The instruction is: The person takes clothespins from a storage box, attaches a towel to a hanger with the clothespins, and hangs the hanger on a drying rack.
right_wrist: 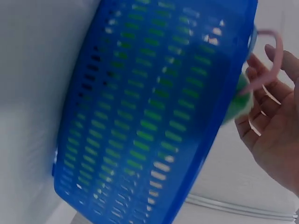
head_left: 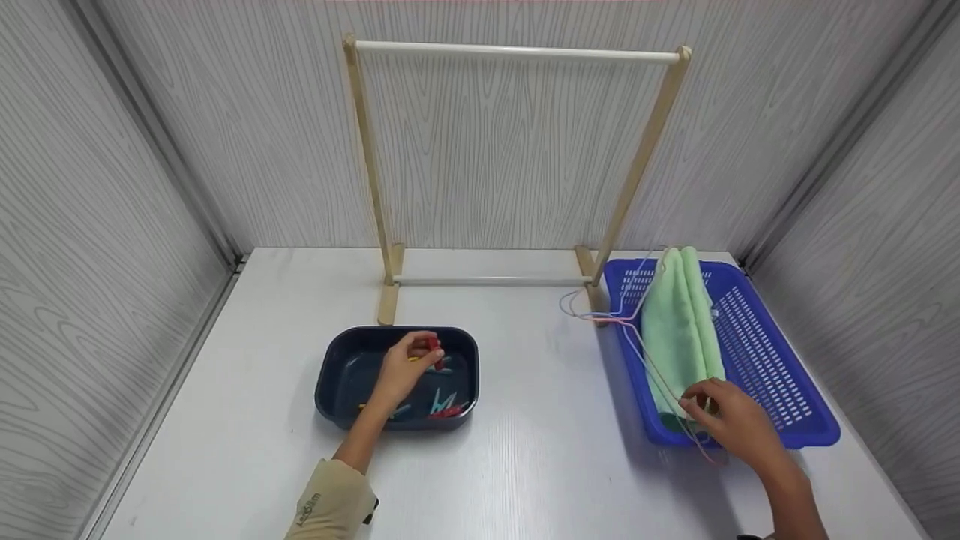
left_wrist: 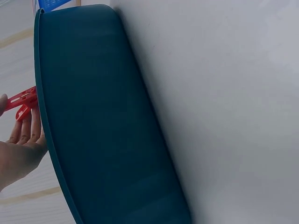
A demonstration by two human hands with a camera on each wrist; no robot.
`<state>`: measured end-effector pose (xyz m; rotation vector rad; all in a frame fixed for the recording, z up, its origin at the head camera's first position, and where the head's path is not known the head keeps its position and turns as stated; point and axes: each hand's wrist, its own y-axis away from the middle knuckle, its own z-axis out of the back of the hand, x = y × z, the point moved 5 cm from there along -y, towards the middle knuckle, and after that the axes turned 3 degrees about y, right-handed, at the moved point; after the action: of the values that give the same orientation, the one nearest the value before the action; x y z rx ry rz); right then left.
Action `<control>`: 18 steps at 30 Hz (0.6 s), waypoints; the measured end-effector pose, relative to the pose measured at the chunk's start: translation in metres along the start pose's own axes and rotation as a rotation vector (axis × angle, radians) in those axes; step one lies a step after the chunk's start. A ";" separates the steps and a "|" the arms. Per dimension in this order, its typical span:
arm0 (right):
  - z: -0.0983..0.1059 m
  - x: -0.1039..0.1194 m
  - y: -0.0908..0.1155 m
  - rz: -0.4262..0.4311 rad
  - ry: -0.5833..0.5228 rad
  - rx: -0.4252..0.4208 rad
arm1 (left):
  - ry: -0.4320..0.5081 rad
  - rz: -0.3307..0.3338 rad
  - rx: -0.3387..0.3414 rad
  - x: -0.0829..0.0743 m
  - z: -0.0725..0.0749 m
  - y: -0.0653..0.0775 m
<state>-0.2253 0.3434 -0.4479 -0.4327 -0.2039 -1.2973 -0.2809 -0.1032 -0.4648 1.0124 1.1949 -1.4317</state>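
My left hand [head_left: 401, 367] is over the dark blue basin [head_left: 322, 390], pinching a red clothespin [head_left: 436, 352] between thumb and fingers. In the left wrist view, the clothespin [left_wrist: 23, 99] shows above the basin's rim. More clothespins [head_left: 444, 403], in light blue, red and yellow, lie in the basin. My right hand [head_left: 739, 424] is at the near end of a folded light green towel [head_left: 675, 330], beside thin pink and blue hangers [head_left: 649, 352]. Its fingers look loosely bent in the right wrist view, with a pink hanger [right_wrist: 278, 56] passing in front of them; no clear grip shows.
A blue slotted basket [head_left: 795, 352] at the right holds the towel, and the hangers stick out over its left rim. Behind stands a wooden rack with a white top rod [head_left: 517, 51] and a low crossbar [head_left: 491, 280]. Wood-grain walls enclose the white table [head_left: 525, 465].
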 end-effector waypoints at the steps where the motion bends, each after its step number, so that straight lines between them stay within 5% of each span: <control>1: -0.003 0.000 0.000 -0.008 0.001 0.010 | 0.002 -0.004 -0.001 0.005 0.000 -0.002; 7: -0.009 0.000 -0.002 -0.052 0.030 0.030 | -0.004 0.000 -0.009 0.037 -0.001 -0.011; 18: -0.007 0.002 0.000 -0.045 0.100 -0.043 | -0.020 -0.018 -0.023 0.034 -0.002 -0.011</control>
<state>-0.2256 0.3383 -0.4537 -0.4007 -0.1028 -1.3656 -0.2977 -0.1067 -0.4966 0.9718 1.2057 -1.4359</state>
